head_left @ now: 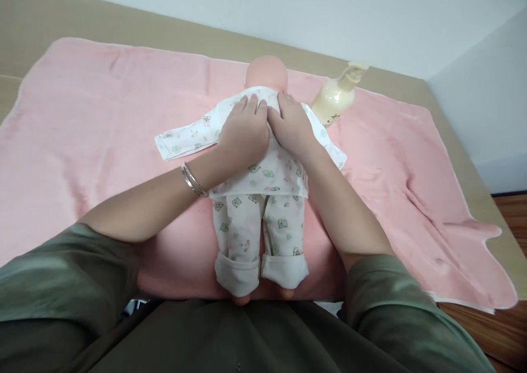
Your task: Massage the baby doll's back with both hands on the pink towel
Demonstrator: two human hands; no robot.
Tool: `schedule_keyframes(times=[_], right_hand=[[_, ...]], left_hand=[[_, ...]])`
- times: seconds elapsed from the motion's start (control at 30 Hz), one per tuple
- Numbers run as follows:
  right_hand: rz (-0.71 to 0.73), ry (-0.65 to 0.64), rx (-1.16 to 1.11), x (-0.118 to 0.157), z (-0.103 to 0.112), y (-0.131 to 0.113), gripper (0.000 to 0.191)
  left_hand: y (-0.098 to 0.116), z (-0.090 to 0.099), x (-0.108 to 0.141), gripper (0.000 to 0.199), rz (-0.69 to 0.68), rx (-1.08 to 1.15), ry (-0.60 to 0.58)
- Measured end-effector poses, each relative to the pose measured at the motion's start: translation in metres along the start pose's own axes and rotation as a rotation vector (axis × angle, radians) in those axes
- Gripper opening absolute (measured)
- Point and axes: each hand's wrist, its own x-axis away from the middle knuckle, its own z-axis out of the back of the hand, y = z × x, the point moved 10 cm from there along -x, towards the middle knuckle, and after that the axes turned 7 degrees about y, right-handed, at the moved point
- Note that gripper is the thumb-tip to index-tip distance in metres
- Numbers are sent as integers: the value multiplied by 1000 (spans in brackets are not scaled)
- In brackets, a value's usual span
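Note:
A baby doll (267, 72) with a bald head lies stretched out, its head pointing away from me; no face shows. It wears a white printed long-sleeved shirt (272, 178) and matching trousers (242, 225) with turned-up cuffs. My left hand (247, 131) rests flat on the shirt's upper left part, fingers extended towards the neck. Beside it, my right hand (291, 123) lies on the upper right part, thumb apart from the fingers. Both palms are hidden against the cloth. The shirt's sleeves spread out to either side.
Under the doll a pink blanket (123, 109) with some wrinkles covers much of the wooden table (164, 33). A cream-coloured pump bottle (333, 100) stands just right of the doll's shoulder. Behind the table rises a white wall (308, 11).

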Motion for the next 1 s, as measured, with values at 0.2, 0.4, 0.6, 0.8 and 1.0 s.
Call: schedule_keyframes(times=[0.2, 0.4, 0.6, 0.8, 1.0], right_hand=[[49, 14, 53, 19, 3, -21, 45], [133, 9, 8, 42, 7, -53, 53], [41, -10, -64, 16, 3, -23, 51], [24, 52, -43, 8, -1, -9, 42], [75, 25, -78, 7, 2, -9, 42]], left_hand=[[-48, -8, -21, 31, 185, 55, 13], [-67, -11, -25, 24, 261, -12, -89], [-63, -10, -23, 25, 153, 30, 28], [-66, -9, -22, 25, 211, 100, 100], [-37, -1, -15, 33, 224, 46, -32]])
